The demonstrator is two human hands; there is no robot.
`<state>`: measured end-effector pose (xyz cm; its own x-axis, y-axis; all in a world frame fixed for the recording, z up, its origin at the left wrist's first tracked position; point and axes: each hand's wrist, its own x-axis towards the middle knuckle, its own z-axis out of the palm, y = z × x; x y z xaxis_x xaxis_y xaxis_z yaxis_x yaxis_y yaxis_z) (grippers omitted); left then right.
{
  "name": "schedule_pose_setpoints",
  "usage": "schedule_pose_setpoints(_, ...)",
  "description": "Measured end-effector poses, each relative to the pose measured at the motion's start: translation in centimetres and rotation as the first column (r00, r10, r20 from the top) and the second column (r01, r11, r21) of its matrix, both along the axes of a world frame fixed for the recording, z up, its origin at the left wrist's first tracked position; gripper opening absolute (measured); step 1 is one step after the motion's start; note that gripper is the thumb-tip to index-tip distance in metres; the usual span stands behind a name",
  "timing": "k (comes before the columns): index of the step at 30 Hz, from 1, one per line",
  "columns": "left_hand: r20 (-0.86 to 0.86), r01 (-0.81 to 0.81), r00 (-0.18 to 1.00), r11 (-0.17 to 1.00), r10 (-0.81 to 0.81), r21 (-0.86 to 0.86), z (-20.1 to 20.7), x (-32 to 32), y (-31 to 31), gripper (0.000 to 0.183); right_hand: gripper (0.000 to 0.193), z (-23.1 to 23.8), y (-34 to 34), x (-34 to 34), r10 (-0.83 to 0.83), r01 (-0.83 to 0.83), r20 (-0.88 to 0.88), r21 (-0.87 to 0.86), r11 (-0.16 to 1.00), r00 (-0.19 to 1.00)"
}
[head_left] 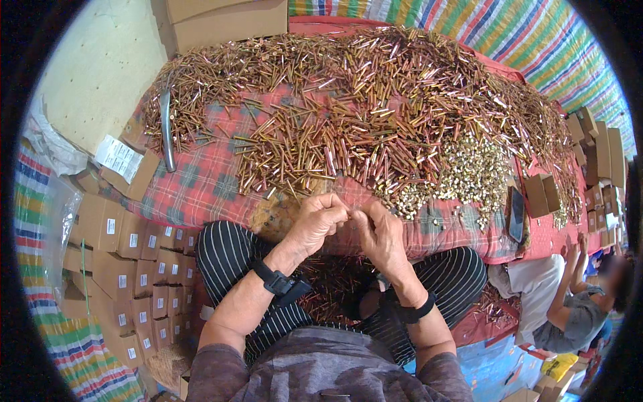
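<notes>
At the left side, a striped sheet [40, 234] in many colours stood beside stacked brown cartons [140, 288], which carried small white labels. Above them a white printed paper [120, 159] lay on a piece of brown cardboard [141, 179]. To the right of this, a curved metal bar [167, 130] rested on the plaid cloth [201, 184], against the edge of the big heap of thin coppery tubes [375, 137], which spread widely over the cloth beyond both hands. The left hand [318, 220] was near the middle, with its fingers curled and its thumb close to the forefinger. Just beside it was the right hand [383, 234], also curled, its fingertips turned toward the left ones; for both hands, I could not tell if the tips were closed or pinched something small. The small pale pieces [475, 174] lay in a heap to the right of the hands, bordering the tubes. Farther right were a dark phone [516, 214], a small open box [542, 194] and another person [569, 325], seated.
</notes>
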<state>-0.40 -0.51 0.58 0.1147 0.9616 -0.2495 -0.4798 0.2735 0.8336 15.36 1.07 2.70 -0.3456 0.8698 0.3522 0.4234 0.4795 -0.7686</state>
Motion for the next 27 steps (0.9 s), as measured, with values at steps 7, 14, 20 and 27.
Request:
schedule_pose_setpoints(7, -0.031, -0.017, 0.999, 1.0, 0.017, 0.004, 0.0, 0.0, 0.0, 0.004, 0.03, -0.9, 0.3, 0.3, 0.054, -0.062, 0.053, 0.155, 0.986, 0.997)
schedule_pose_setpoints(14, -0.015, -0.015, 1.0, 1.0, 0.015, -0.011, 0.2, 0.2, 0.2, 0.005, 0.028, -0.9, 0.0, 0.3, 0.007, -0.021, -0.086, -0.164, 0.986, 0.996)
schedule_pose_setpoints(20, 0.027, -0.015, 1.0, 1.0, 0.015, -0.006, 0.2, 0.2, 0.2, 0.007, 0.037, -0.7, 0.6, 0.0, 0.032, -0.029, -0.011, 0.219, 0.975, 0.999)
schedule_pose_setpoints(27, -0.741, 0.324, 0.665, 0.93, -0.092, 0.174, 3.2, -2.1, -0.6, 0.011, 0.024, -0.3, 1.8, 1.7, -0.123, 0.139, 0.203, -0.069, 0.988, 0.971)
